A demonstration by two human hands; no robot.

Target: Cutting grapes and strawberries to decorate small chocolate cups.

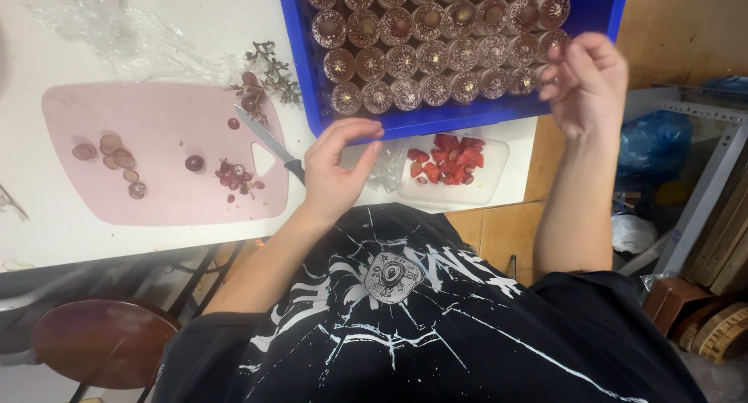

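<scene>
A blue tray (436, 121) holds several rows of small round dessert cups (432, 56) with dark tops. My left hand (336, 169) hovers at the tray's near edge, fingers curled and apart, holding nothing I can see. My right hand (588, 84) is raised at the tray's right corner, fingers pinched near the end cups; whether it holds something is unclear. A white dish of chopped red fruit (448, 163) sits just below the tray between my hands.
A pink cutting board (156, 138) with halved grapes (117, 158) and a knife (269, 142) lies to the left. A bare grape stem (269, 72) and clear plastic wrap (125, 37) lie behind it. A brown stool (101, 341) stands below the white table.
</scene>
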